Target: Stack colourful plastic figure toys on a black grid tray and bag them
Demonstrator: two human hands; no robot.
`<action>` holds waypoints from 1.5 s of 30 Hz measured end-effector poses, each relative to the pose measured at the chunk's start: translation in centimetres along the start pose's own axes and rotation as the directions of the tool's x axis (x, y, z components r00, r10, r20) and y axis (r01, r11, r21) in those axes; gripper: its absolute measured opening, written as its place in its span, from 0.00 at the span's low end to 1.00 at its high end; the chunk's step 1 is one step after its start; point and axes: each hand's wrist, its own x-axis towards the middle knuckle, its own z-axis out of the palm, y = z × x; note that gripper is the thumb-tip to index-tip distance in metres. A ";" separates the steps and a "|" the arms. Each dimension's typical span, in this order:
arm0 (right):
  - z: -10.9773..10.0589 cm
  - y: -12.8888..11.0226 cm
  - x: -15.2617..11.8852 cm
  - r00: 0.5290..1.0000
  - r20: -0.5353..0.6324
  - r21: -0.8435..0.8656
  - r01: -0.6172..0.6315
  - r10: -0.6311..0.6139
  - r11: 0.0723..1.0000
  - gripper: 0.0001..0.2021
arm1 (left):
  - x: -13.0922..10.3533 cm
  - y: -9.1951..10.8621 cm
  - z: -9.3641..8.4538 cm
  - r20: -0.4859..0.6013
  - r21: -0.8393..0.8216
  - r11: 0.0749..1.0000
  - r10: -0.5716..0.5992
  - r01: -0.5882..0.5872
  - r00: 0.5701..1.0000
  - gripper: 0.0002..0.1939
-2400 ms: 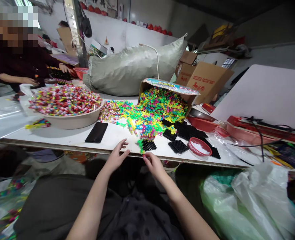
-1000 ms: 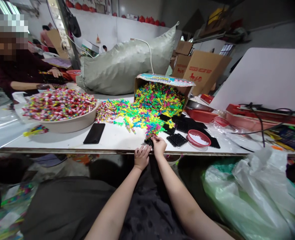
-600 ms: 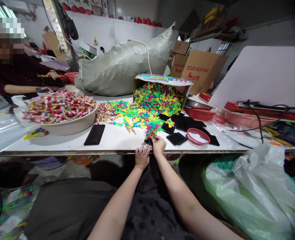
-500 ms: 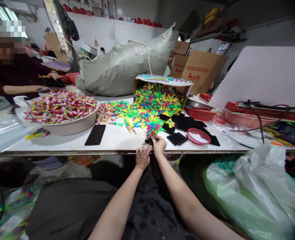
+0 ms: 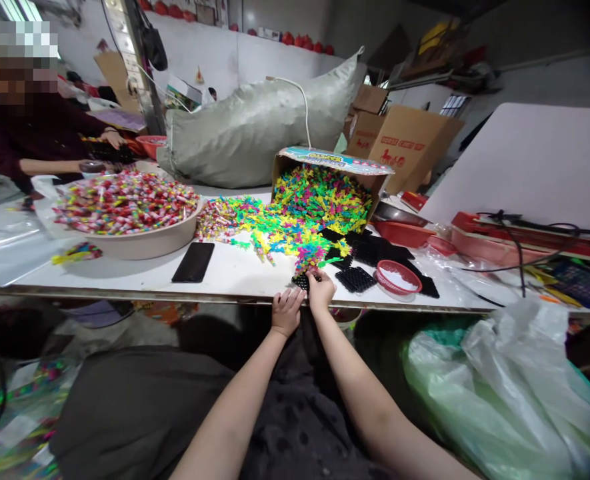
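My left hand lies at the table's front edge, its fingers stretched out side by side, nearest a small black grid tray. Over that tray's right side my right hand is closed in a pinch; whatever the fingertips hold is hidden. Just behind the tray sits a cluster of small coloured plastic pieces, pink, yellow and blue. It runs back into a loose heap that spills from a tipped cardboard box. More black grid trays lie to the right, beside a red basket with white contents.
At left are a black phone and a wide basin heaped with wrapped sweets-like pieces. A large grey sack lies behind. A co-worker sits far left. A translucent plastic bag is at lower right.
The view has shifted and tilted slightly. Both hands stay at the black tray, the right still pinching. A green piece now shows behind my right hand.
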 end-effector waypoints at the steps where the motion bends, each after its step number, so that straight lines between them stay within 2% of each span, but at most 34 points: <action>1: 0.0 -0.1 0.0 1.000 0.001 -0.007 0.001 -0.001 1.000 0.13 | 0.0 0.2 -0.1 -0.003 0.001 1.000 -0.011 0.011 1.000 0.26; 6: 0.2 -0.1 -0.2 0.999 0.032 -0.041 0.004 -0.003 0.999 0.12 | 0.4 1.4 -1.1 0.005 0.034 0.994 -0.101 0.101 0.995 0.25; 11: 0.2 -0.1 -0.3 0.999 0.038 -0.089 0.026 -0.023 0.996 0.12 | 0.8 2.1 -2.3 0.069 0.023 0.994 -0.106 0.105 0.992 0.25; 20: 0.4 -0.6 -0.3 0.998 0.061 -0.097 0.035 -0.029 0.995 0.10 | 1.0 2.6 -2.9 0.057 -0.066 0.987 -0.142 0.146 0.988 0.24; 24: 0.4 -0.9 -0.4 0.998 0.061 -0.089 -0.019 0.024 0.996 0.11 | 2.1 2.6 -4.3 0.100 -0.144 0.965 -0.204 0.217 0.974 0.22; 26: 0.3 -1.0 -0.5 0.996 0.079 -0.092 -0.022 0.030 0.995 0.12 | 3.4 2.2 -5.0 0.067 -0.202 0.941 -0.264 0.272 0.962 0.22; 29: 0.1 -1.2 -0.5 0.996 0.091 -0.085 -0.007 0.015 0.996 0.12 | 6.0 0.8 -5.0 0.011 -0.371 0.855 -0.386 0.363 0.922 0.23; 31: 0.0 -1.1 -0.4 0.995 0.098 -0.096 0.004 0.005 0.995 0.12 | 8.0 -0.3 -4.5 0.071 -0.512 0.753 -0.443 0.414 0.894 0.25; 32: 0.0 -1.0 -0.3 0.994 0.105 -0.109 0.014 -0.002 0.994 0.11 | 8.9 -0.8 -4.1 0.141 -0.594 0.677 -0.445 0.435 0.884 0.26; 35: 0.0 -0.6 -0.2 0.992 0.115 -0.127 0.065 -0.051 0.990 0.10 | 10.9 -1.9 -3.0 0.352 -0.779 0.415 -0.333 0.471 0.875 0.23; 37: 0.0 -0.5 -0.3 0.991 0.114 -0.134 0.092 -0.077 0.987 0.09 | 11.3 -2.0 -2.6 0.411 -0.818 0.320 -0.255 0.478 0.875 0.19; 40: -0.1 -0.7 -0.5 0.991 0.096 -0.169 0.111 -0.096 0.979 0.09 | 11.1 -1.5 -2.7 0.418 -0.821 0.321 -0.223 0.472 0.880 0.14; 45: -0.2 -1.1 -0.6 0.991 0.083 -0.183 0.122 -0.108 0.976 0.08 | 11.0 -0.8 -3.3 0.417 -0.804 0.350 -0.247 0.481 0.875 0.12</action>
